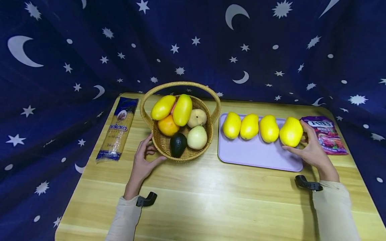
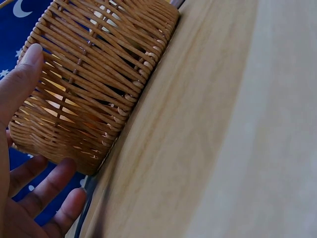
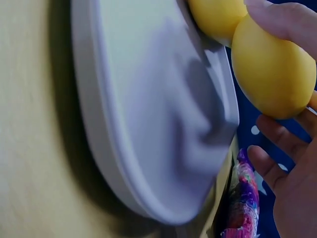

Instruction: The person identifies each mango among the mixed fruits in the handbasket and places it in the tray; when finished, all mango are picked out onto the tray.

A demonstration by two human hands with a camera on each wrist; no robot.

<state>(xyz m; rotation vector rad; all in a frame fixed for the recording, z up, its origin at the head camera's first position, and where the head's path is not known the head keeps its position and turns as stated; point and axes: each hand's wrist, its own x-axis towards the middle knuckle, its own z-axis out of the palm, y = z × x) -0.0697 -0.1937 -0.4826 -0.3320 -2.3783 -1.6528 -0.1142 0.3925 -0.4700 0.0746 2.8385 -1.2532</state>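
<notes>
In the head view my right hand (image 1: pixel 315 152) holds a yellow mango (image 1: pixel 291 132) at the right end of a row, thumb on its near side and fingers round its far side. That mango (image 3: pixel 272 67) appears raised off the lilac tray (image 1: pixel 253 157). Other mangoes (image 1: pixel 269 129) lie in line to its left. My left hand (image 1: pixel 143 164) holds the side of a wicker basket (image 1: pixel 163 147), its thumb (image 2: pixel 30 62) against the weave and its lower fingers loosely spread. Inside are two mangoes (image 1: pixel 182 109), an orange (image 1: pixel 168 125), an avocado (image 1: pixel 178 144) and two pale round fruits (image 1: pixel 197 137).
A pack of pasta (image 1: pixel 117 129) lies left of the basket. Behind my right hand is a purple candy bag (image 1: pixel 327 135), partly covered by the fingers. The basket's tall handle (image 1: pixel 181 83) arches over the fruit. A dark blue star-patterned cloth (image 1: pixel 193 40) hangs behind the wooden table (image 1: pixel 211 201).
</notes>
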